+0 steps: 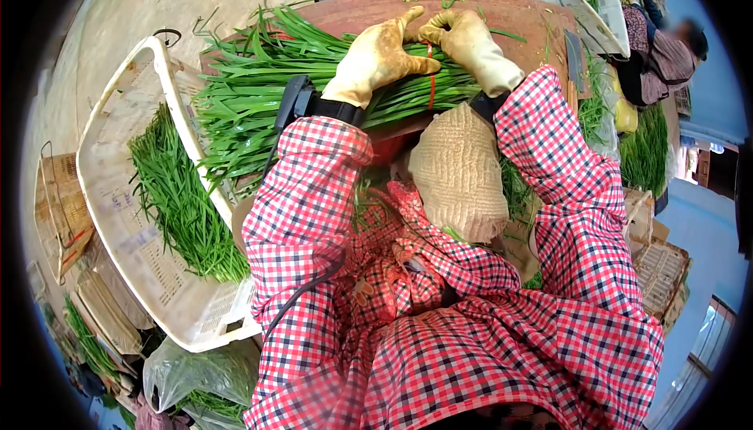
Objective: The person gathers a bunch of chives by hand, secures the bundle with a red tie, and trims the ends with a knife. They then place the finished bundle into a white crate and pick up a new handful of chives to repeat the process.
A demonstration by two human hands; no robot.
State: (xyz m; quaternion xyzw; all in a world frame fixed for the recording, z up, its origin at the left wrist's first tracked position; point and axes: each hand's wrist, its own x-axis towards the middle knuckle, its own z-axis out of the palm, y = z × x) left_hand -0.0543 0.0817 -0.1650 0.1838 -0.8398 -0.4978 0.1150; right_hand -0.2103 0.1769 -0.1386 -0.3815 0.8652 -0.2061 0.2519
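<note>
A large bundle of long green leafy stalks (259, 89) lies across a reddish-brown board (541, 26). A red band (431, 77) runs around the bundle near its right part. My left hand (380, 58), in a stained cream glove, rests on the bundle just left of the band, its thumb and fingers spread apart. At the band's upper end is my right hand (471, 46), gloved the same way, with thumb and fingertips pinched together on the red band. Below the board, a knee in beige knitted cloth (459, 171) shows between my checked sleeves.
A white plastic basket (118, 250) with green stalks stands at the left, a clear bag (200, 371) below it. Another white crate (584, 14) is at the upper right, near a seated person (667, 58). More greens (645, 148) lie at the right.
</note>
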